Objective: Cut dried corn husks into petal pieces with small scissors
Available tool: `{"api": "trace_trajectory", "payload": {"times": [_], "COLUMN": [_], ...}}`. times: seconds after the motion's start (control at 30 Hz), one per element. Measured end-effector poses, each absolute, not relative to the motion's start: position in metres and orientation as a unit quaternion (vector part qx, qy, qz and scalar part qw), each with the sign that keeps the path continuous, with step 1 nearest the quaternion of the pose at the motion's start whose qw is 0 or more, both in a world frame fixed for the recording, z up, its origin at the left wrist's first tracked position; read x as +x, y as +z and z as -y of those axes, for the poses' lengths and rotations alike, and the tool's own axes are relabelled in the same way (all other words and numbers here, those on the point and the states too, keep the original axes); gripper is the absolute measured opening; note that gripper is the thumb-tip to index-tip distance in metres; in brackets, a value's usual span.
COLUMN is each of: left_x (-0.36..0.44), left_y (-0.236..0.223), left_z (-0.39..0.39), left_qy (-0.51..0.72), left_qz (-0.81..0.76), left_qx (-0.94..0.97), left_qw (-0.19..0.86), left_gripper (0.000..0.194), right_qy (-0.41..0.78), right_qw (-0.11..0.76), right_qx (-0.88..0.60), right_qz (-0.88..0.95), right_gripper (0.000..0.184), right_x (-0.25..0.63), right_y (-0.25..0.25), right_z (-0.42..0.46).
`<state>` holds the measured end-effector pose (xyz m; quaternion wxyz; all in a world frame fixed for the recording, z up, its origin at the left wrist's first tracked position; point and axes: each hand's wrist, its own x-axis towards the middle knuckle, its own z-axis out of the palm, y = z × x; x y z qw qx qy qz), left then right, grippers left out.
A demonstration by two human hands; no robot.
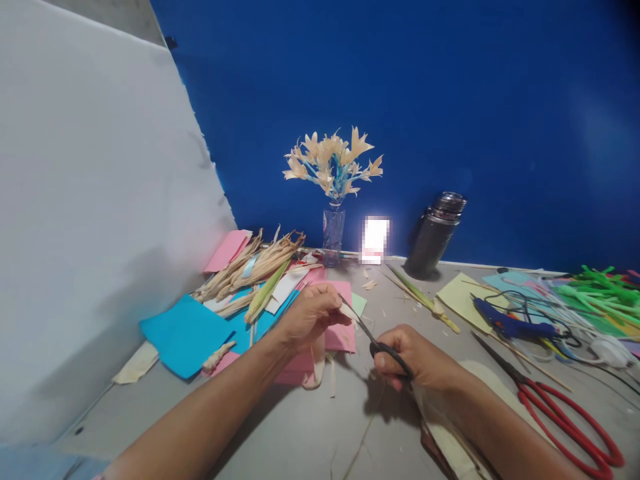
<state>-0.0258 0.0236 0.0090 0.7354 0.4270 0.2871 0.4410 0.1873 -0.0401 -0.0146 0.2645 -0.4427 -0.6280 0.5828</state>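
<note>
My left hand [313, 317] is closed, its fingertips pinching a pale piece of dried corn husk [348, 311]. A longer husk strip [319, 360] hangs below that hand. In my right hand [407, 357] is a pair of black-handled scissors [367, 331], with fingers wrapped round the loops. The blades point up and left and reach the husk at my left fingertips. Whether they are cutting into it cannot be made out. Under my left hand lie pink paper sheets [345, 340].
Bundled dried husks [265, 263] and blue paper [186, 335] lie left. Husk flowers [333, 157] stand in a clear bottle vase [333, 233], near a dark flask [434, 237]. Right are a blue glue gun [515, 320], red-handled scissors [565, 420] and green pipe cleaners [600, 293].
</note>
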Motion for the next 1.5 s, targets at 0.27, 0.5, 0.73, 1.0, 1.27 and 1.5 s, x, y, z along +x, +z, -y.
{"api": "trace_trajectory", "payload": {"times": [0.27, 0.5, 0.73, 1.0, 1.27, 1.5], "left_x": [-0.017, 0.001, 0.004, 0.002, 0.000, 0.000], "left_y": [-0.002, -0.019, -0.017, -0.018, -0.015, -0.017], "left_z": [-0.016, 0.003, 0.009, 0.002, 0.003, 0.001], "left_qy": [0.430, 0.364, 0.346, 0.414, 0.438, 0.429], "left_qz": [-0.299, -0.305, -0.322, -0.308, -0.311, -0.306], "left_qx": [0.357, 0.340, 0.404, 0.378, 0.346, 0.372], "left_qw": [0.774, 0.812, 0.783, 0.769, 0.769, 0.764], "left_gripper": [0.024, 0.020, 0.017, 0.025, 0.027, 0.021], "right_qy": [0.554, 0.475, 0.480, 0.513, 0.546, 0.558], "right_qw": [0.472, 0.549, 0.546, 0.445, 0.424, 0.428], "right_qx": [-0.476, -0.498, -0.520, -0.476, -0.439, -0.445], "right_qz": [0.494, 0.474, 0.448, 0.558, 0.574, 0.555], "right_gripper": [0.032, 0.028, 0.027, 0.054, 0.057, 0.050], "right_x": [0.169, 0.164, 0.169, 0.161, 0.152, 0.152], "right_y": [-0.015, -0.014, -0.015, -0.027, -0.032, -0.032], "right_z": [0.038, 0.036, 0.036, 0.040, 0.046, 0.045]}}
